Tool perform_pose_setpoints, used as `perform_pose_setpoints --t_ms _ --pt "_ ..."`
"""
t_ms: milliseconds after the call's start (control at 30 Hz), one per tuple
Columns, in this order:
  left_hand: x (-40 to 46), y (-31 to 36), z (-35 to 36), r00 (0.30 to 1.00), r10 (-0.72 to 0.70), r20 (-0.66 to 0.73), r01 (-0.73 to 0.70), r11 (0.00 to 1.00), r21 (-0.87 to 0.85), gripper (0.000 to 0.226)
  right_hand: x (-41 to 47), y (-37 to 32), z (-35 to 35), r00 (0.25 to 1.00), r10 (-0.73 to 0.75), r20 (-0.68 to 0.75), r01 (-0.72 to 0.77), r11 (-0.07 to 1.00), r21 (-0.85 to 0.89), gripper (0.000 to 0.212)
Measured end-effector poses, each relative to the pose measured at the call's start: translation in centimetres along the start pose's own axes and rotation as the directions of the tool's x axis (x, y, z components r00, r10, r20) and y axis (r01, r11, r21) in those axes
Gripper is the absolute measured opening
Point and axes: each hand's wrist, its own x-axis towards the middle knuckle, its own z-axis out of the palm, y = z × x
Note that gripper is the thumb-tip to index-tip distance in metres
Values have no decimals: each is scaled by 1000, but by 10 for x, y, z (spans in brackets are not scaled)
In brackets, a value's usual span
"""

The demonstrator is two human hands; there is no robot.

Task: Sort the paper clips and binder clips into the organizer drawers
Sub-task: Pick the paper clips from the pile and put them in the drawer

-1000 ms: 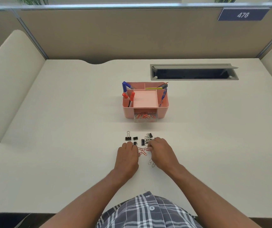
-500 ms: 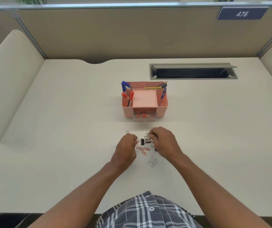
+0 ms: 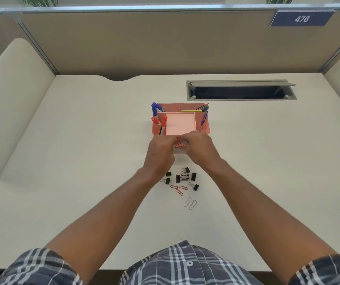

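Head view: both arms stretched forward, hands meeting over clear drawer (image 3: 179, 149) at front of pink organizer (image 3: 181, 122). Left hand (image 3: 161, 154) knuckles up, fingers curled inward; right hand (image 3: 201, 149) fingers bent down over drawer. Cannot tell what either holds. Red paper clips visible in drawer between hands. Black binder clips (image 3: 182, 176), red paper clips (image 3: 178, 188), silver paper clips (image 3: 190, 203) lie on surface (image 3: 82, 161) nearer body, apart from hands.
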Motion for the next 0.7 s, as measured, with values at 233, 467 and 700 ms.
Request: perform_pose_setpoints --t_ms 233,467,700 --pt "-54 -5 10 1000 30 -2 -31 999 -23 8 -41 11 0 998 2 55 -8 993 119 19" --pt "-122 -4 37 971 -66 229 47 995 87 13 -116 39 51 882 -15 470 56 996 -73 31" --pt "-121 -3 43 951 -131 279 85 982 171 5 -133 39 74 944 -27 328 58 995 -82 18"
